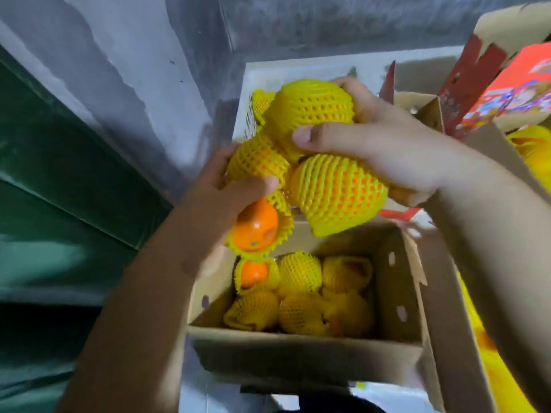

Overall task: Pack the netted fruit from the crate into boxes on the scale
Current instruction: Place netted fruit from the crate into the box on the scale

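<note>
Both hands, left point(229, 186), right point(384, 153), clutch netted fruit point(337, 198) above cardboard box point(396, 293) half-filled with more

Both hands hold netted fruit above an open cardboard box point(399, 296); the left hand point(229, 189) grips a fruit in yellow foam netting point(258, 159), with an orange point(255, 226) half out of its net just below the palm; the right hand point(381, 147) is curled round two larger netted fruits, one above point(313, 105) and one below point(337, 195) the thumb; inside the box lie six netted fruits in two rows, one point(255, 274) showing bare orange skin; a white crate point(253, 84) stands beyond the box against a grey wall point(119, 55); a red printed carton point(518, 87) sits at upper right.
</note>
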Available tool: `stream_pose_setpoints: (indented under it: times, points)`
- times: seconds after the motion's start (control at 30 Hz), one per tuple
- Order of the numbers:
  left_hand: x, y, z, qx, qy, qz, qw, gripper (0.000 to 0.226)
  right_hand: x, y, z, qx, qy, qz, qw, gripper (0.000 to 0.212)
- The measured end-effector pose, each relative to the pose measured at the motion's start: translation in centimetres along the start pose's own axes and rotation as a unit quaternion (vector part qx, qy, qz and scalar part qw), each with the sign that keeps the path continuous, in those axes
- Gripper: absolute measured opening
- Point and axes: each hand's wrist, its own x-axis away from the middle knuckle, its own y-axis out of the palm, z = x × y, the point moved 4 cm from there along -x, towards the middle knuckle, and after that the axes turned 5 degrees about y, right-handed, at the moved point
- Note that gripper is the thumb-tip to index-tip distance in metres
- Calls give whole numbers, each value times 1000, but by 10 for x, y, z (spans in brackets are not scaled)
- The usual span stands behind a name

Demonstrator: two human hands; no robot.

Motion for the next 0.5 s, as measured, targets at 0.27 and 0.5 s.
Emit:
stream_pose_setpoints:
  times: [0.27,0.5]
  points:
    - [52,-14,-40,-246,-71,-127,958,90,99,61,81,-111,127,181,969,76]
    - [82,-35,-40,-202,-10,-39,979,76,158,70,91,-217,95,279,931,62]
